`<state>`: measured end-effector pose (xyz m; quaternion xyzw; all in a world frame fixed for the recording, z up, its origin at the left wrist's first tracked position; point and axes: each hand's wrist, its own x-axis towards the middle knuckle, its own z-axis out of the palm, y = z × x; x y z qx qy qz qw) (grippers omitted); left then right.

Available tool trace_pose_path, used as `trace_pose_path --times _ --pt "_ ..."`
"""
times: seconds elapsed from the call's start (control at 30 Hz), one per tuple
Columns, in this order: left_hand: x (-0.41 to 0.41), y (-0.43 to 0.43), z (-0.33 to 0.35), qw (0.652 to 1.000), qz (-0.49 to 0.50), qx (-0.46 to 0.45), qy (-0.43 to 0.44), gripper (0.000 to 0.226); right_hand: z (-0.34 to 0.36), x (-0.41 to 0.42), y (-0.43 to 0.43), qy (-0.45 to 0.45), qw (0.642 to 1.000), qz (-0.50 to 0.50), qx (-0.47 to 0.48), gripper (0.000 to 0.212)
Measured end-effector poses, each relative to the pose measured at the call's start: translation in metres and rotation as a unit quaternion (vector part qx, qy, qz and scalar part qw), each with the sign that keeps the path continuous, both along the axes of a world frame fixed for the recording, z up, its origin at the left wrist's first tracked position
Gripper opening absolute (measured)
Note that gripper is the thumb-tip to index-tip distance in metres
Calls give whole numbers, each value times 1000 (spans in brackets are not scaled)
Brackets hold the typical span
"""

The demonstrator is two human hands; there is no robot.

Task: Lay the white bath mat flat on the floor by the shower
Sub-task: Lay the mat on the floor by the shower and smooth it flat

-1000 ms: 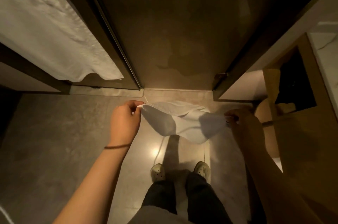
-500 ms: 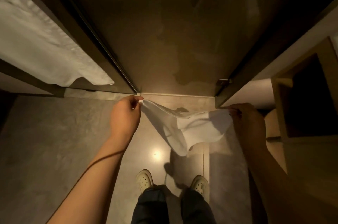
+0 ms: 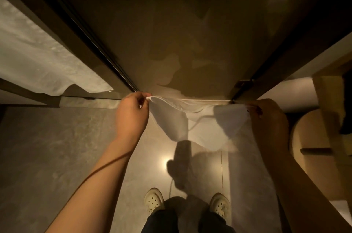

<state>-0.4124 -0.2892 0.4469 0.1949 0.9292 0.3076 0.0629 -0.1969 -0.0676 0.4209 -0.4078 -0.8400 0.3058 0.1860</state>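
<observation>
Between two hands [image 3: 131, 113] [image 3: 267, 118], one bath mat [image 3: 167, 118].

The floor [image 3: 47, 156] is grey glossy tile; a light glare [image 3: 165, 162] shines on it; a pale left shoe [image 3: 153, 199] and right shoe [image 3: 220, 204] stand on it, apart.

Single head-worn wide view, steeply downward, close over the hands [image 3: 200, 114].

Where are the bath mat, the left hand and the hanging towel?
white bath mat [image 3: 169, 120], head view, on its sagging left half.
left hand [image 3: 131, 113], head view, back of the hand.
hanging towel [image 3: 34, 57], head view, middle of the cloth.
</observation>
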Motion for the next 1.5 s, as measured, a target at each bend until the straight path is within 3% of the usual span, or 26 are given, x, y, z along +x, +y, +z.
trace_pose_path --times 0.3,0.53,0.73,0.87,1.17,1.4,1.5 --pt "-14 -15 -208 1000 -8 -16 6 17 -186 -16 -10 -58 996 45 43 17" --pt "-9 -23 -390 998 -49 -36 0 19 -356 -20 -19 -96 982 136 85 12" --pt "-17 -17 -492 989 -126 -72 -14 22 -460 -45 -18 -117 950 257 134 12" --pt "-17 -17 -540 966 -221 -132 20 26 -512 -46 -23 -164 904 356 168 15" --pt "15 -41 -610 922 -337 -178 71 19 -593 9 -55 -230 855 444 138 18" --pt "28 -54 -620 899 -371 -225 53 25 -616 36 -69 -270 840 460 104 18" --pt "31 -51 -616 892 -376 -246 60 28 -605 28 -68 -231 879 406 101 19"
